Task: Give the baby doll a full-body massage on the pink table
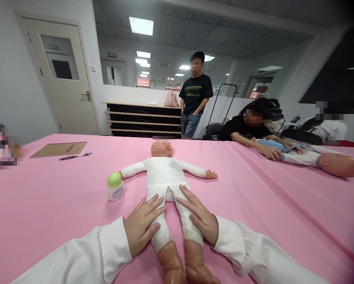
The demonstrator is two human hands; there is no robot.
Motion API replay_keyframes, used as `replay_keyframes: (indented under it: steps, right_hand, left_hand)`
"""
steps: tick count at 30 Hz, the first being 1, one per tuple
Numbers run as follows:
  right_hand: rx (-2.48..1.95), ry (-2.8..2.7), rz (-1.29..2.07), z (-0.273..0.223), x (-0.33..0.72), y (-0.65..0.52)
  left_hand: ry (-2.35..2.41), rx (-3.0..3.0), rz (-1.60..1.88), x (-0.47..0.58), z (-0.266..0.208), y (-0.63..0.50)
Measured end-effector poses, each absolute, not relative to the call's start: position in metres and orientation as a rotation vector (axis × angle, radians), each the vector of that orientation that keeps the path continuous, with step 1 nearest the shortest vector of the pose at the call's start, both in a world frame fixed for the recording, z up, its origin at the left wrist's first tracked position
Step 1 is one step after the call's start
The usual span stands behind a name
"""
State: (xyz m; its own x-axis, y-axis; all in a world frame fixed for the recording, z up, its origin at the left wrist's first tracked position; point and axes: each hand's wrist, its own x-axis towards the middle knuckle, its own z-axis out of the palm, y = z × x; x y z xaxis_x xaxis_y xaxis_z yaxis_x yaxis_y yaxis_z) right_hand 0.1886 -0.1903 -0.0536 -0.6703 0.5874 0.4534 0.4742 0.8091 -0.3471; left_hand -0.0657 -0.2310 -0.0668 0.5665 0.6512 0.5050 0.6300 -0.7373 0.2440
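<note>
A baby doll (pixel 166 171) with a white cloth body lies on its back on the pink tablecloth (pixel 76 197), its head away from me and its bare feet towards me. My left hand (pixel 143 223) rests open, fingers spread, on the doll's thigh at the left. On the other thigh lies my right hand (pixel 199 215), also open with its fingers extended. Both of the doll's arms stretch out sideways. A small bottle (pixel 116 191) with a green cap stands beside the doll's hand at the left, apart from my hands.
A brown notebook (pixel 58 150) and a pen (pixel 75 156) lie at the far left, near a blurred package (pixel 0 146). At the right, another person (pixel 250 126) handles a second doll (pixel 339 163). A person (pixel 196 94) stands behind the table by stacked boards (pixel 144 118).
</note>
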Motion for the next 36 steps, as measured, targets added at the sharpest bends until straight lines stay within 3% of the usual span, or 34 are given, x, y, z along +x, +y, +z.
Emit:
replay_keyframes:
  steps: [10,17,21,28,33,36]
  right_hand:
    - [-0.376,-2.478,0.390,-0.037,0.190,-0.207]
    - [-0.726,-2.252,0.336,-0.054,0.189,-0.194]
    - [-0.792,-2.271,0.349,-0.062,0.188,-0.186]
    - [-0.545,-2.592,0.280,-0.051,0.187,-0.194]
    - [-0.126,-2.574,0.269,-0.041,0.183,-0.208]
    - [-0.110,-2.574,0.246,-0.036,0.186,-0.210]
  left_hand:
    - [0.449,2.788,1.190,-0.070,-0.048,-0.243]
    - [1.227,2.645,1.111,-0.066,-0.064,-0.233]
    - [1.360,2.552,0.993,-0.065,-0.070,-0.228]
    - [0.883,2.653,0.962,-0.066,-0.063,-0.235]
    - [0.461,2.621,1.228,-0.068,-0.050,-0.246]
    - [0.474,2.570,1.384,-0.069,-0.046,-0.249]
